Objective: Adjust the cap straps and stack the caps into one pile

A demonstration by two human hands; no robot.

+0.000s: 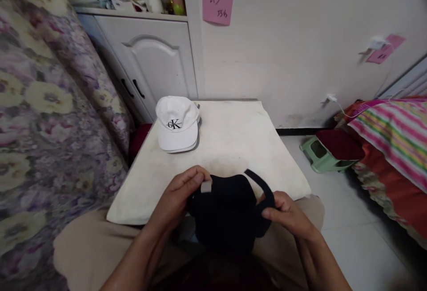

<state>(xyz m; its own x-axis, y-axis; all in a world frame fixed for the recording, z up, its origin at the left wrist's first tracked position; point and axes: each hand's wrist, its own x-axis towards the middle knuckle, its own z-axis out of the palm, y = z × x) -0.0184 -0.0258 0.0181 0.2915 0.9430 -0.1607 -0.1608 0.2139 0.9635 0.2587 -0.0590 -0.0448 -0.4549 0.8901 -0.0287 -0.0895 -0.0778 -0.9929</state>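
A dark baseball cap (227, 211) is held between my two hands over the near edge of the table, above my lap. My left hand (182, 193) is closed on the cap's left rear side, where a small light-coloured buckle or tab (206, 187) shows by the fingertips. On the other side, my right hand (287, 213) pinches the base of the dark strap (260, 182), whose free end curves up and to the left. The strap's end is apart from the buckle. A white cap (177, 124) with black lettering sits on the table's far left, brim towards me.
The low table (233, 135) has a cream cover. Floral curtains (50, 117) hang at the left, beside a white cabinet (153, 55). At the right, a green stool (330, 151) stands near a bed with a striped cover (393, 131).
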